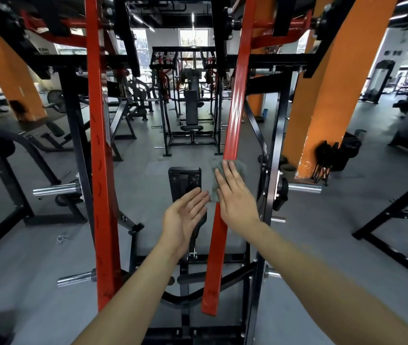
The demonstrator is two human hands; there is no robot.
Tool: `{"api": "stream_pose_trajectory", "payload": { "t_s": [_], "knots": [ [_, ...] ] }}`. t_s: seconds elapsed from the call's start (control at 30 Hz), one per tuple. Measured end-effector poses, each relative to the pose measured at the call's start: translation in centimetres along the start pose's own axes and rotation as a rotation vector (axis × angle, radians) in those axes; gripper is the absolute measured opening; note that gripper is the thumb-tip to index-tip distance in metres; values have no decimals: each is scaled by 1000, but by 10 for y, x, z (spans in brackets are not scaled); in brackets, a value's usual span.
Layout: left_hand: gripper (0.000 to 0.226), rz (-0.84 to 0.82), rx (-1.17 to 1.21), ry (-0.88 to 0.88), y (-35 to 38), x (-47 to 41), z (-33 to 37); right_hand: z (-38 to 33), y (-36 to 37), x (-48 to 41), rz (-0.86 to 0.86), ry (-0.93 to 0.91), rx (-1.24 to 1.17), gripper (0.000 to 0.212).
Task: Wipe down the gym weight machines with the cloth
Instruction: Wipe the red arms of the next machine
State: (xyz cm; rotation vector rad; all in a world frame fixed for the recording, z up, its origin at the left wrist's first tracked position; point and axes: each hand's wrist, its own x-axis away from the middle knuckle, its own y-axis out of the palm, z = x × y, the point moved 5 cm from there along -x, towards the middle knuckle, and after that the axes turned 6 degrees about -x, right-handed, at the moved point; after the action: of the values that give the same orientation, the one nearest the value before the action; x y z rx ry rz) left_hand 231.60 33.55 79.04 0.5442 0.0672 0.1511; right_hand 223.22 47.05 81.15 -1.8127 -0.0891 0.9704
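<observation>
Cloth (240, 168), grey and rumpled, is held flat against the right red bar (236, 108) about halfway along its length, under the right hand (235, 195). That hand is spread open, fingers straight and slightly fanned, with the palm laid on the cloth so that the fabric is pressed to the bar rather than gripped. Grey edges are seen past the fingertips and on either side of them. The left hand (184, 217) is open as well, fingers straight and close together, palm turned toward the right hand, and nothing is held in it. Its fingertips are found just beside the cloth's lower left edge; whether contact is made cannot be told. The two hands are set near each other but apart, and the bar's lower stretch is seen between the forearms, ending in a square-cut end near the black base. Above the cloth the bar's face is left bare up to the top of the frame. A black pad (180, 180) is seen just behind the left fingertips. Between it and the left red bar (98, 145) a gap is left through which grey floor (148, 158) is visible. On the other side, a black post (276, 145) stands close beside the wiped bar, leaving only a narrow gap, and a chrome peg (305, 188) juts from it to the right.
</observation>
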Motion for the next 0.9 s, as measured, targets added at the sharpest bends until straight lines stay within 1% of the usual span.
{"api": "stream_pose_trajectory", "payload": {
  "t_s": [0.1,0.2,0.27,0.4,0.47,0.57,0.7,0.8,0.9],
  "knots": [
    [46,-21,-76,24,6,-6,2,-10,15,45,-6,-30,-62,68],
    [43,-23,-212,59,12,-15,5,-5,15,49,-13,-108,-77,61],
    [40,-10,-289,88,16,-24,7,7,8,25,-13,-118,-46,60],
    [35,-14,-482,151,29,-41,15,35,-18,-56,21,21,39,63],
    [41,-7,-567,181,36,-49,22,42,-31,-92,10,50,55,65],
    [45,60,-658,220,40,-62,33,44,-35,-119,11,50,21,66],
    [49,166,-741,290,36,-76,40,32,-18,-88,47,118,-131,68],
    [47,222,-723,333,33,-87,41,22,-8,-55,60,67,-162,69],
    [44,249,-697,346,33,-100,38,23,-6,-52,61,24,-143,69]
  ]
}}
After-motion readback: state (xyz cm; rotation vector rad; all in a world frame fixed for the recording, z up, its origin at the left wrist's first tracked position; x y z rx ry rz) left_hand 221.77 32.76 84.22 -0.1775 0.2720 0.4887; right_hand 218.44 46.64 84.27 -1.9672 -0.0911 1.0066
